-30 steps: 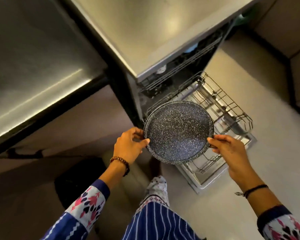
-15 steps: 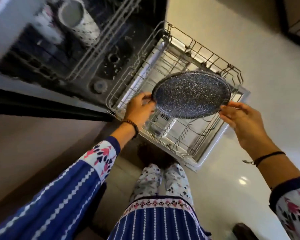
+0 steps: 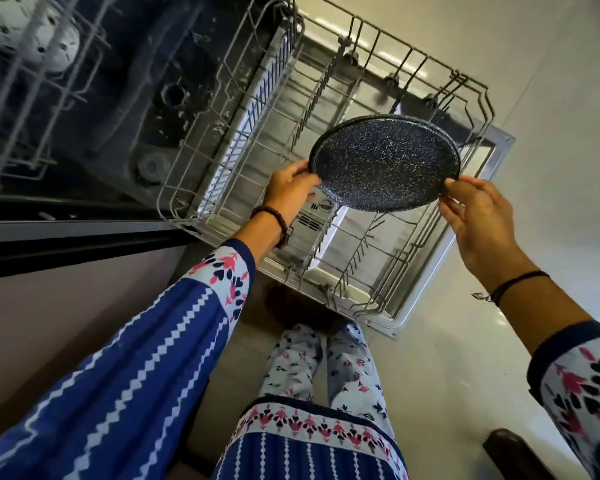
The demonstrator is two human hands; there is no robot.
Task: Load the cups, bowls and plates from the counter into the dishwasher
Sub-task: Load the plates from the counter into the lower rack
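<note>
left hand [image 3: 291,188] fingers grip plate [image 3: 385,164] rim | right hand [image 3: 478,216] fingers pinch opposite rim | above lower rack [image 3: 478,98]

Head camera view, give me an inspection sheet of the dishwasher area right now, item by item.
Surface: counter not in view; the lower rack is pulled out over the open door.
Job's things: dark speckled plate held tilted above the lower rack, not yet slotted in.
Clutter: a pale patterned item in the upper rack, too blurred to name.
Hands: left hand grips the plate's left edge; right hand pinches its right edge.
Cables: nothing seen.
Surroundings: pale floor; a dark object at the lower right, cut off by the frame.
</note>
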